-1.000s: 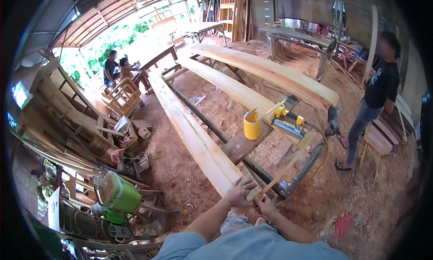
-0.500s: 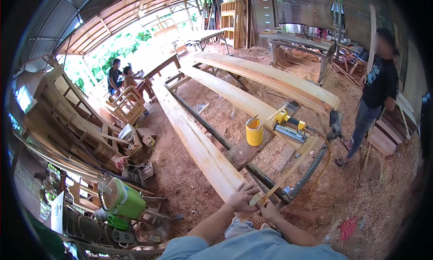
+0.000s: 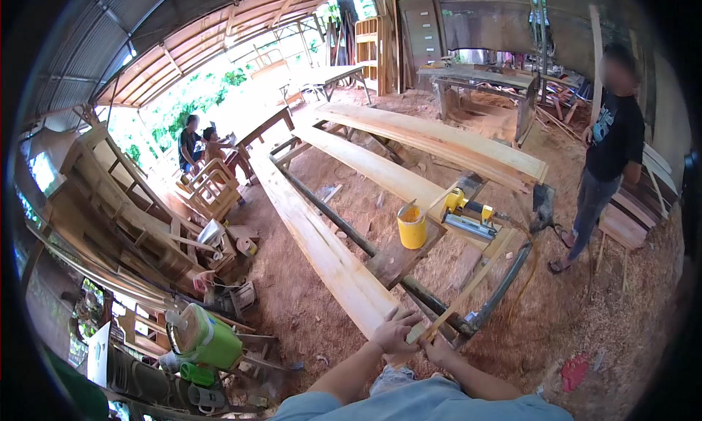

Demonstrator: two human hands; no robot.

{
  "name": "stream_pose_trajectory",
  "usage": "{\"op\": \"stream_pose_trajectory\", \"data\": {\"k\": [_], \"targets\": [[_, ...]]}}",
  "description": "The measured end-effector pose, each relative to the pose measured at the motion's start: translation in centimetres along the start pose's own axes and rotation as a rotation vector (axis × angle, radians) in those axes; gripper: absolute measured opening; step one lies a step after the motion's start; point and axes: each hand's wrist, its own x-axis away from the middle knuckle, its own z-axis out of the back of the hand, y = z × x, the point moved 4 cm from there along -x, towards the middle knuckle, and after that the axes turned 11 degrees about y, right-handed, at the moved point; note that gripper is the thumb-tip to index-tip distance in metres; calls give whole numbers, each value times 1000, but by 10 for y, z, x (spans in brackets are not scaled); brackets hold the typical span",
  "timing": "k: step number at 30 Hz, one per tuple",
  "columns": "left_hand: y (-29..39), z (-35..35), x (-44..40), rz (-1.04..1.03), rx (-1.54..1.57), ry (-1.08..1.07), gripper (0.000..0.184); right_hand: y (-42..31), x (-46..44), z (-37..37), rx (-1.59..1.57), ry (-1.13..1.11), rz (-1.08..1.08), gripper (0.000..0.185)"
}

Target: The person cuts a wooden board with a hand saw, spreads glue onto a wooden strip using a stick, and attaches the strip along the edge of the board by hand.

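Observation:
A long pale wooden plank (image 3: 322, 256) runs away from me on the left side of the trestle frame. My left hand (image 3: 395, 333) grips its near end, fingers bent over the top face. Close beside it, my right hand (image 3: 439, 350) is closed around the lower end of a thin wooden strip (image 3: 468, 293), which slants up and right across the frame. The fingertips of that hand are partly hidden. Farther up, a yellow pot (image 3: 412, 231) with a stick in it stands on a crosspiece, and a yellow nail gun (image 3: 468, 209) lies to its right.
More planks (image 3: 439, 143) lie along the frame (image 3: 504, 282). A person (image 3: 614, 136) stands at the right, and two people (image 3: 191, 145) sit at the far left. A green cooler (image 3: 212, 340) and wooden furniture (image 3: 131, 209) line the left side. Shavings cover the ground.
The view has shifted slightly, so the scene sits a little differently. Both hands stay at the plank's near end, and the right still holds the strip.

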Motion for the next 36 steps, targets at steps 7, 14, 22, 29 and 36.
{"op": "stream_pose_trajectory", "data": {"k": [7,14,22,29,36], "targets": [[-2,-3,-2,-17,-33,-9,45,14,-8,-8,-49,-11,-61,77],[-8,-11,2,-12,0,52,51,-13,10,8,-92,-37,-53,79],[-2,-2,-1,5,-38,-3,65,-17,13,11,-66,54,23,76],[4,4,-3,5,-21,-37,69,8,1,-4,-36,39,-8,73],[1,4,-6,10,-21,-26,67,-5,3,6,-7,63,7,76]]}}
